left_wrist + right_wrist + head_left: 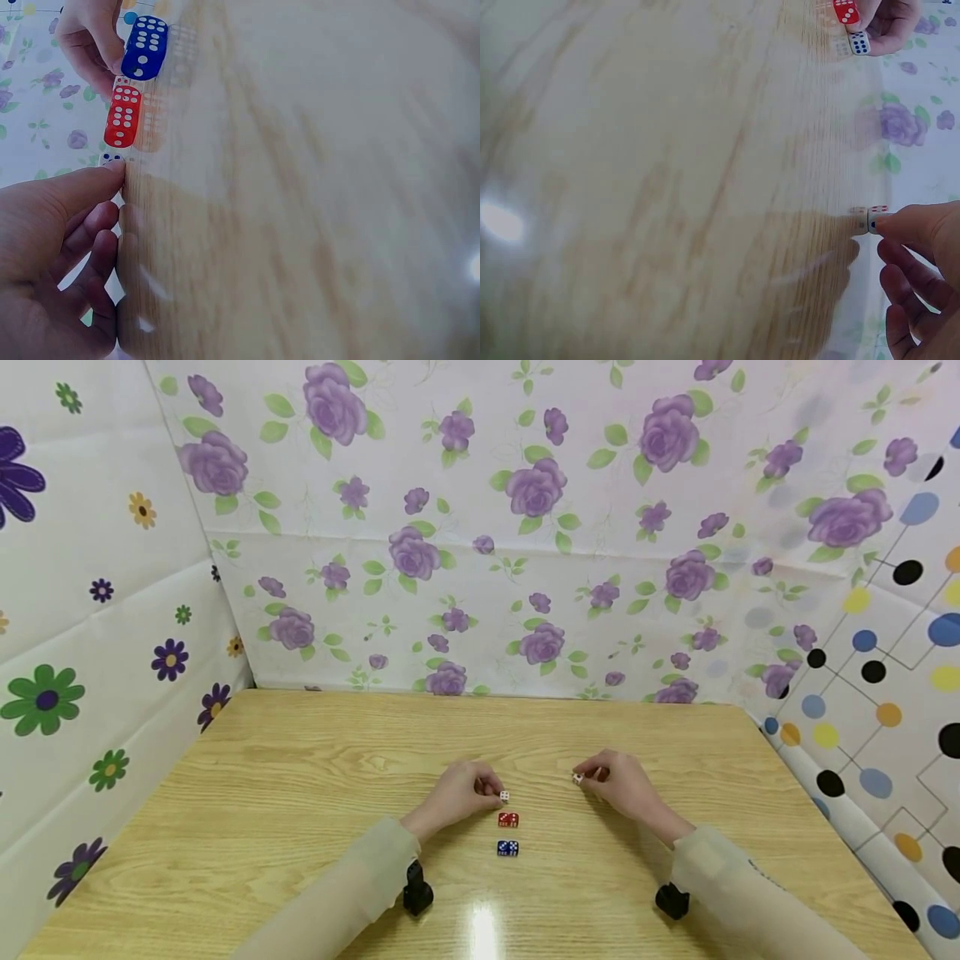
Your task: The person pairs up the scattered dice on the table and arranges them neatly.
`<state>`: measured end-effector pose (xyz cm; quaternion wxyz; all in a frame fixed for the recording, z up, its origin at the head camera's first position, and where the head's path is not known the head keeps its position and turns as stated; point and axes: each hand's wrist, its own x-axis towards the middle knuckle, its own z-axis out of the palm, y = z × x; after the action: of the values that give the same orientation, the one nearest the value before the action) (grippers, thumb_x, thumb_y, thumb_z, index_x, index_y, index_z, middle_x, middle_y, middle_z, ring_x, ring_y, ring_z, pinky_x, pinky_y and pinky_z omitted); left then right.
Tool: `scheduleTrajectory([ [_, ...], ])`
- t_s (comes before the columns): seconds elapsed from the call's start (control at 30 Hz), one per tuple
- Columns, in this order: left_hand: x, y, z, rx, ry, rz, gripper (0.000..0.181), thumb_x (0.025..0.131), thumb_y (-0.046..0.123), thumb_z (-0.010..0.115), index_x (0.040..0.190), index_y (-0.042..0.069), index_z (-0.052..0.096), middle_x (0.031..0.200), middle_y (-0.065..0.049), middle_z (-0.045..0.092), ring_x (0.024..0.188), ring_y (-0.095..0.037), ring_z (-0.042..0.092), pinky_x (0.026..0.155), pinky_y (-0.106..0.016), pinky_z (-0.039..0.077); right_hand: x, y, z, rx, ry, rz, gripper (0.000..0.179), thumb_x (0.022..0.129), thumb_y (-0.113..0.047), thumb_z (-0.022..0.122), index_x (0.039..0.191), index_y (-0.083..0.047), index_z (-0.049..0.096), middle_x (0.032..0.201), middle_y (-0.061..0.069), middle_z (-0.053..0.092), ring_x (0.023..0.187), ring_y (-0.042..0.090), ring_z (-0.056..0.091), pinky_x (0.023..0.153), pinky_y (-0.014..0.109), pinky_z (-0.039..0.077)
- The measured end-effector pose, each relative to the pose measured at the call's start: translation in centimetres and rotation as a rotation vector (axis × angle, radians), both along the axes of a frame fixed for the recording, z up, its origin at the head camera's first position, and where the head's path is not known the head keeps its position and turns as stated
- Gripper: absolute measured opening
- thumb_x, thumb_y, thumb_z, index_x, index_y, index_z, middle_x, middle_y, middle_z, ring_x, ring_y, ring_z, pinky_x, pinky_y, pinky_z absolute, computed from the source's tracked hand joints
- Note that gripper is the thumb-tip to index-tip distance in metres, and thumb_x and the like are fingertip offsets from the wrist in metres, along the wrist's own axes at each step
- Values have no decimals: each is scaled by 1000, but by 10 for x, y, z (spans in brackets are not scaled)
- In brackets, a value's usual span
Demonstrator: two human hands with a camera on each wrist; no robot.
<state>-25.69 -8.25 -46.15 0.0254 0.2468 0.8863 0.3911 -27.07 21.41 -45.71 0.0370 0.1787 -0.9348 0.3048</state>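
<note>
My left hand (459,793) pinches a white die (504,796) at its left side with thumb and index finger, low over the wooden table. In the left wrist view the thumb (90,184) lies against that die (112,159). Off to the right, my right hand (621,783) holds another white die (577,778) between thumb and fingertips. This die (874,220) shows at the tip of the right thumb in the right wrist view. A pair of red dice (508,820) sits just in front of the left hand's die, and a pair of blue dice (507,848) lies nearer me.
The light wooden table (300,827) meets a flower-print cloth (450,610) at its back edge. A flowered cloth (97,677) hangs at the left and a dotted cloth (885,693) at the right. Each wrist carries a small black camera, the left camera (417,889) near the dice.
</note>
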Motion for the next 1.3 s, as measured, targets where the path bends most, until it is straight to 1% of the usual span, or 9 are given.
scheduleTrajectory([
  [0.2,0,0,0,9,3,-6,7,83,10,78,89,8,74,81,-3,67,70,-9,55,64,-19,44,1,-2,-1,-3,6,-10,12,88,-14,73,99,-11,78,89,3,69,70,8,56,59,21,47],
  [0.37,0,0,0,10,5,-7,7,83,9,78,88,8,74,81,-3,68,71,-11,55,63,-19,44,2,-5,-1,-10,5,-10,10,87,-14,75,96,-11,78,87,2,70,69,7,57,59,22,48],
  [0.6,1,0,0,10,20,-9,7,83,9,78,89,8,74,81,-4,68,71,-10,56,63,-19,44,5,-16,-4,-23,-45,-24,9,86,-16,76,94,-14,79,87,0,70,72,9,58,62,21,47],
  [0.87,1,0,-1,4,24,-7,7,84,9,77,90,8,74,83,-3,67,71,-8,55,64,-19,44,9,-37,-6,-35,-41,-5,8,84,-17,79,91,-17,79,84,-3,71,71,7,57,63,20,47],
  [1.0,0,0,-2,6,25,-4,8,84,11,78,90,9,74,82,-2,67,70,-7,54,64,-19,45,10,-45,-6,-60,-46,11,7,83,-17,80,89,-17,79,82,-4,71,71,7,57,63,20,47],
  [1.2,-1,0,-4,-3,7,11,8,84,14,79,90,12,74,81,1,66,70,-4,53,64,-19,45,13,-54,-5,-91,-73,29,8,82,-17,80,90,-16,79,83,-4,70,72,7,59,64,20,49],
  [1.3,-1,0,-4,-3,-6,15,8,84,14,79,90,12,74,81,2,66,70,-5,53,64,-19,44,14,-57,-6,-103,-85,37,9,82,-16,80,90,-16,78,84,-3,71,73,7,59,64,20,49],
])
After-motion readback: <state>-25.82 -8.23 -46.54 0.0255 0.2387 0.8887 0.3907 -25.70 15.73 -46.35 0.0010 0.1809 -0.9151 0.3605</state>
